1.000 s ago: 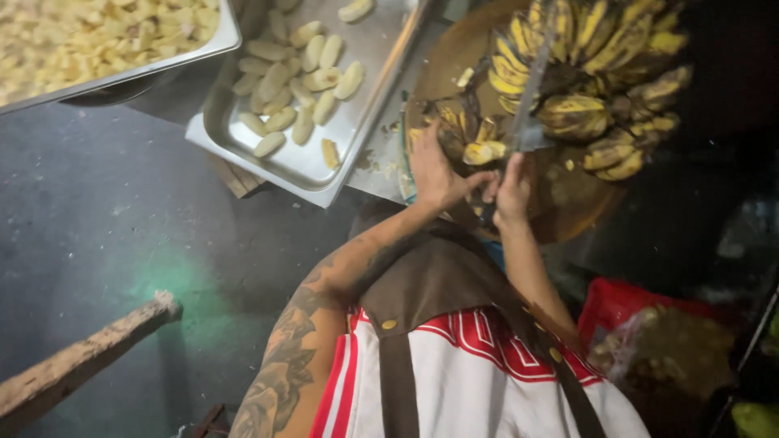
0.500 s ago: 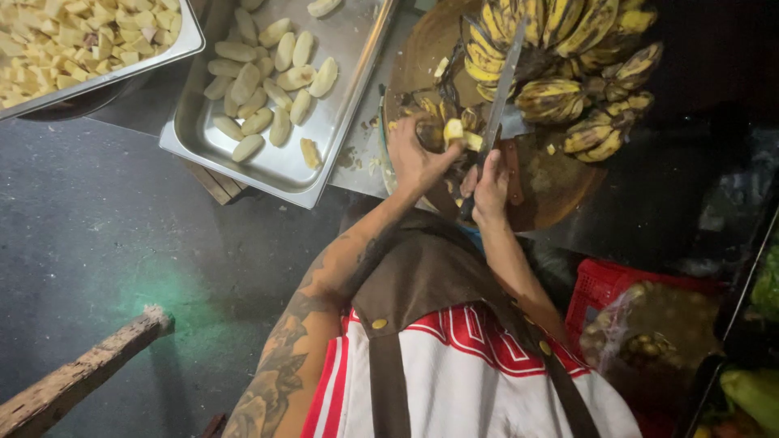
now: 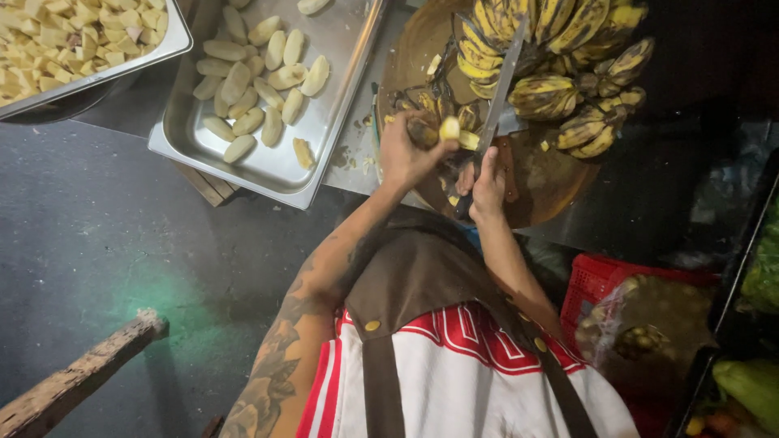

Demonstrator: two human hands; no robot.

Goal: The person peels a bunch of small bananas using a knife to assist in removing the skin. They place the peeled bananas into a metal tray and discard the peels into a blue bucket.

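Note:
My left hand (image 3: 410,154) grips a small banana (image 3: 449,130), its pale flesh showing at the cut end. My right hand (image 3: 485,180) holds a long knife (image 3: 499,89) by the handle, blade pointing away over the banana. Both hands are above a round wooden board (image 3: 552,182) piled with dark-spotted yellow bananas (image 3: 560,61). A steel tray (image 3: 341,122) to the left holds several peeled bananas (image 3: 260,81).
A second steel tray (image 3: 174,36) at the upper left is full of cut banana pieces. A red crate (image 3: 600,280) with a bag sits at the right, green produce (image 3: 751,385) beside it. A wooden post (image 3: 77,377) lies at the lower left on the dark floor.
The view has shifted, so the trays and board sit further left. My hands stay together on the board; the banana's pale cut end now shows more clearly.

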